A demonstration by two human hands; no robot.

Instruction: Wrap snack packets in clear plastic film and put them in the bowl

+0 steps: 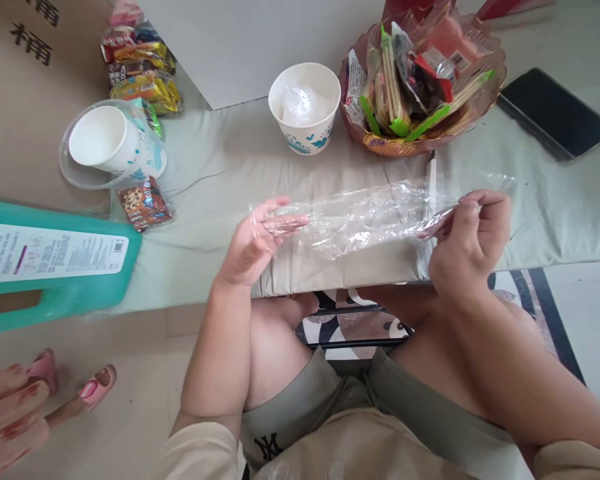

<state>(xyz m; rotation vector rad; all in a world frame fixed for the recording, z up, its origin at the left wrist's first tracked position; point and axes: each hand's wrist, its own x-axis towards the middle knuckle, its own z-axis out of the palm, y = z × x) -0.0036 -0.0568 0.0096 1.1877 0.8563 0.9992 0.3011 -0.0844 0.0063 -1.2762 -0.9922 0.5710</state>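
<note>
The teal jug (125, 267) was cut off by the left edge, and glare on the clear plastic film (365, 223) made it hard to tell whether the left fingers were inside it or behind it. A paper cup (305, 137) held crumpled clear plastic (300, 107), and the scalloped bowl (500, 63) brimmed with packaged snacks (395, 80). The film stretched between both hands above the table's (220, 200) near edge, the left hand (253, 243) touching it with loosely spread fingers, the right hand (470, 240) pinching it between thumb and curled fingers.
</note>
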